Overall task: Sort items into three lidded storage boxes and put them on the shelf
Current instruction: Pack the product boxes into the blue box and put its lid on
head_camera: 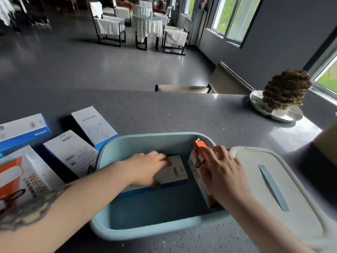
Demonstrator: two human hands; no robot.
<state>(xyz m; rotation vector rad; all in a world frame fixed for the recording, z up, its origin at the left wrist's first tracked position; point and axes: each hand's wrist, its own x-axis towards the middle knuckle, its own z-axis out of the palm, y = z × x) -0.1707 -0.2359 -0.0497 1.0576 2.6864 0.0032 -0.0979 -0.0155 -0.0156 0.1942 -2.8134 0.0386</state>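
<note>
A speckled grey desk (182,114) carries an open pale-blue plastic storage box (158,227), its white lid with a blue handle (273,181) lying just to the right. Inside, a flat white-and-blue carton (175,170) lies under the left hand (145,167), fingers pressed flat on it. The right hand (224,172) grips an upright orange-and-white carton (198,161) against the right wall. Seating both cartons snugly should leave room for more.

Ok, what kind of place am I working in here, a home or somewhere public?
Probably a cafe or lounge rather than a home. Beyond the speckled grey stone counter stand a round table draped in a white cloth and white-covered dark-framed armchairs on an open polished floor, with large windows along a dark wall.
</note>
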